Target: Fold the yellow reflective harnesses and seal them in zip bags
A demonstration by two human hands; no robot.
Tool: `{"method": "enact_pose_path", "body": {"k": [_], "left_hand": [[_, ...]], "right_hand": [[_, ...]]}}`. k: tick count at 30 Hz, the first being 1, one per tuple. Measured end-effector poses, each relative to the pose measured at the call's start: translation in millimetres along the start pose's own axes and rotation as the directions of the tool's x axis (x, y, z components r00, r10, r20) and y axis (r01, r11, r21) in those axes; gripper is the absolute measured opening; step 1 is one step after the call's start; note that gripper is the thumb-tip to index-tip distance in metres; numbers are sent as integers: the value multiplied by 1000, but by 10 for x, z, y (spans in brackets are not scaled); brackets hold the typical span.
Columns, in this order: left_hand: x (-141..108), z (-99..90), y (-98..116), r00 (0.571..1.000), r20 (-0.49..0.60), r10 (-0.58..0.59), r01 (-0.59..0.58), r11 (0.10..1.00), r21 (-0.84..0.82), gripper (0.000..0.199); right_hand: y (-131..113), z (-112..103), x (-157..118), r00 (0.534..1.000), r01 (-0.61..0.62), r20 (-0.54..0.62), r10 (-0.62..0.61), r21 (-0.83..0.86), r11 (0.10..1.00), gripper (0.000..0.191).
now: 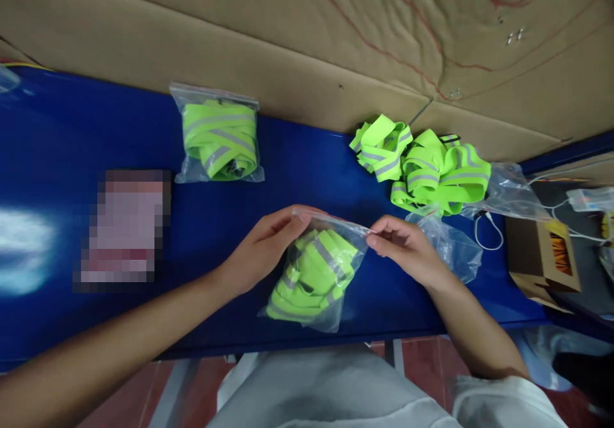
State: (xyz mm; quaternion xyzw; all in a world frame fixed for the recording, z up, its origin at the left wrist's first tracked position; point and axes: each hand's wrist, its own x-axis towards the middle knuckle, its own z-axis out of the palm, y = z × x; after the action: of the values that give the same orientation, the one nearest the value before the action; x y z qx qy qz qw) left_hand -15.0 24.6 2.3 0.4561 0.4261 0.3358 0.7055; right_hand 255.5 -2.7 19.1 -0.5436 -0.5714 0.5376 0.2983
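Centrally, held bag, glossy blue table, tan panel behind, reddish floor.

Head-worn view, facing forward-down, near blue table

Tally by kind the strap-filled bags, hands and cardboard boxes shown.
Strap-filled bags: 2 (held bag, back-left bag)
Hands: 2 (left hand, right hand)
Cardboard box: 1
Total: 5
Loose straps overlap too much to count.

Muted, soft light; white glare on blue tabletop at left; edges stretched
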Motion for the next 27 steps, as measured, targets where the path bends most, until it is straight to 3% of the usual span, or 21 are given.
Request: {"method": "enact_pose_path", "body": {"k": [3, 6, 17, 27], "left_hand": [[-3, 21, -31, 988, -156, -6, -4, 998, -66, 34], [-17, 41, -52, 978, -208, -21, -4, 993, -120, 32], [-14, 29, -57, 987, -161, 17, -34, 994, -103, 27], [-21, 11, -105, 991, -94, 94, -91, 995, 36, 24]], "right_hand": [[37, 0, 6, 999, -36, 1, 36, 47, 998, 32], [82, 12, 5, 999, -36, 12, 35, 49, 998, 31], [97, 36, 3, 999, -10, 54, 9, 10, 1000, 25], [124, 133, -18, 999, 17, 40, -17, -9, 1000, 14]]}}
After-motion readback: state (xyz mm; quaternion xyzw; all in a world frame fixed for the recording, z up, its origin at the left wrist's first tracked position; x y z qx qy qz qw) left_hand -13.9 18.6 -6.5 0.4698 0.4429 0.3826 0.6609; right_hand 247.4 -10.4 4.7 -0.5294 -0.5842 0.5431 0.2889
